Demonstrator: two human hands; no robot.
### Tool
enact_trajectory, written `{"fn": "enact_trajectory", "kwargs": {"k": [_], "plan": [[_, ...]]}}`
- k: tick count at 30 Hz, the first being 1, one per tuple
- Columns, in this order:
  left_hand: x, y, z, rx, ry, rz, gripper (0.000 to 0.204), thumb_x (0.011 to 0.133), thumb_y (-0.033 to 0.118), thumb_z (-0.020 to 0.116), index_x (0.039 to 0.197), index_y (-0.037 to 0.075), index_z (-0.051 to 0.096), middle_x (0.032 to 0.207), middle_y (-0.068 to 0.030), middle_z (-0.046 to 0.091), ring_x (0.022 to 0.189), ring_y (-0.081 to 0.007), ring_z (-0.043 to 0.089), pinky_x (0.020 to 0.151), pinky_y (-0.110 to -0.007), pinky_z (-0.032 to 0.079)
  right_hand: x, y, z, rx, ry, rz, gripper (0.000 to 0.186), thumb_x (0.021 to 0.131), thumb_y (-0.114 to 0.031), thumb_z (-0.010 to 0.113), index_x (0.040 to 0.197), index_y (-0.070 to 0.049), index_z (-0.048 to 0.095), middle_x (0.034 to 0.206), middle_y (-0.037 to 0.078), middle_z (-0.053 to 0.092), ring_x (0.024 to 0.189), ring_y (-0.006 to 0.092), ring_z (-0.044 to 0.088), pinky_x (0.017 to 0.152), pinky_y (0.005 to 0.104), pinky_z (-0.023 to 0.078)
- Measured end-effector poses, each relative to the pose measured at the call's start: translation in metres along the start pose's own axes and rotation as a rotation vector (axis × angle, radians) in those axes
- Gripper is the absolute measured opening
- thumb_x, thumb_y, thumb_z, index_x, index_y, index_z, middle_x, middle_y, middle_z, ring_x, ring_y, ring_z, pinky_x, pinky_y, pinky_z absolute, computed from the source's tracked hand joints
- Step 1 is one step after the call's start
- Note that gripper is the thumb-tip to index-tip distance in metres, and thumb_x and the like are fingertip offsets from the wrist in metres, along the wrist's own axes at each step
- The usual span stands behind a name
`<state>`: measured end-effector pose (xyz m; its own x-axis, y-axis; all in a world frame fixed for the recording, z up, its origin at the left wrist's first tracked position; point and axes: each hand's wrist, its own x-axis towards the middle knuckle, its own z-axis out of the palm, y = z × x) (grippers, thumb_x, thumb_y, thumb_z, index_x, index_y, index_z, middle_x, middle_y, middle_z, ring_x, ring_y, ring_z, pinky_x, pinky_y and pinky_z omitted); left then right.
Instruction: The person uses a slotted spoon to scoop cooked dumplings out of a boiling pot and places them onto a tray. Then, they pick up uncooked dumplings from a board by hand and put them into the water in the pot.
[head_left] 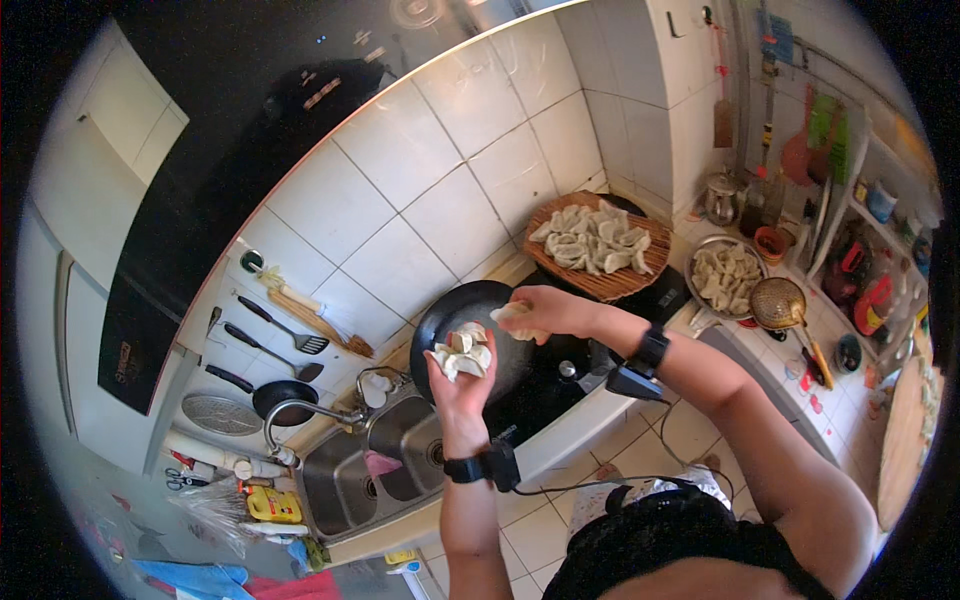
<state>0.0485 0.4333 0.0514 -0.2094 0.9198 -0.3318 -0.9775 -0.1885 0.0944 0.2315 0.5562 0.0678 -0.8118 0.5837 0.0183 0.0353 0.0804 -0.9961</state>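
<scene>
My left hand (pixel 462 400) is cupped palm up over the near left edge of a dark wok (pixel 440 318), holding several pale dumplings (pixel 463 356). Above the wok's right side, the fingers of my right hand (pixel 556 309) are closed round a dumpling (pixel 511 314); whether more than one is in that grip is hidden. More dumplings (pixel 592 240) lie heaped on a brown slatted tray (pixel 628 286) behind my right hand. Farther right, a round metal dish (pixel 702 247) holds another pile of dumplings (pixel 726 276).
Left of the wok is a steel double sink (pixel 335 478) with a curved faucet (pixel 290 408). Spatulas (pixel 283 327) and a small black pan (pixel 284 402) hang on the tiled wall. A skimmer (pixel 778 303) with a wooden handle lies on the right counter. A dark range hood (pixel 230 190) hangs overhead.
</scene>
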Motion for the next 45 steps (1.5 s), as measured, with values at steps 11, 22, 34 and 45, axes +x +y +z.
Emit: {"fn": "enact_trajectory", "kwargs": {"k": [11,22,34,45], "plan": [[0.09,0.111,-0.114,0.433,0.315,-0.147,0.036,0.097,0.043,0.051,0.109,0.008,0.052,0.119,-0.0148,0.056,0.111,-0.0383,0.053,0.094,-0.062,0.042,0.129,0.115,0.078,-1.051,-0.129,0.122,0.03,0.076,-0.026,0.07,0.095,-0.003,0.065,0.1,0.02,0.065,0.095,0.0372,0.064,0.076,0.0459,0.053],[0.099,0.163,-0.195,0.596,0.17,-0.176,0.019,0.098,0.014,0.051,0.114,0.003,0.051,0.11,-0.0112,0.06,0.098,-0.0256,0.058,0.083,-0.041,0.05,0.139,0.117,0.102,-1.232,-0.139,-0.104,0.022,0.08,-0.012,0.063,0.099,-0.001,0.067,0.105,0.021,0.063,0.102,0.0381,0.061,0.079,0.046,0.055],[-0.124,0.057,0.027,1.113,-0.219,1.258,0.047,0.093,0.005,0.043,0.139,-0.004,0.04,0.153,-0.0175,0.028,0.142,-0.0277,0.026,0.115,-0.043,0.021,0.163,0.135,0.062,-1.33,-0.117,-0.197,0.016,0.08,-0.008,0.063,0.095,-0.001,0.061,0.097,0.02,0.061,0.09,0.0362,0.061,0.075,0.0457,0.053],[-0.101,0.004,-0.031,0.894,-0.219,0.956,0.039,0.094,0.013,0.048,0.129,-0.003,0.047,0.146,-0.0184,0.037,0.133,-0.0278,0.038,0.109,-0.046,0.031,0.1,0.121,0.087,-0.904,0.135,-0.22,0.033,0.08,-0.017,0.067,0.111,-0.009,0.06,0.107,0.013,0.058,0.103,0.0319,0.057,0.085,0.0425,0.05]]}}
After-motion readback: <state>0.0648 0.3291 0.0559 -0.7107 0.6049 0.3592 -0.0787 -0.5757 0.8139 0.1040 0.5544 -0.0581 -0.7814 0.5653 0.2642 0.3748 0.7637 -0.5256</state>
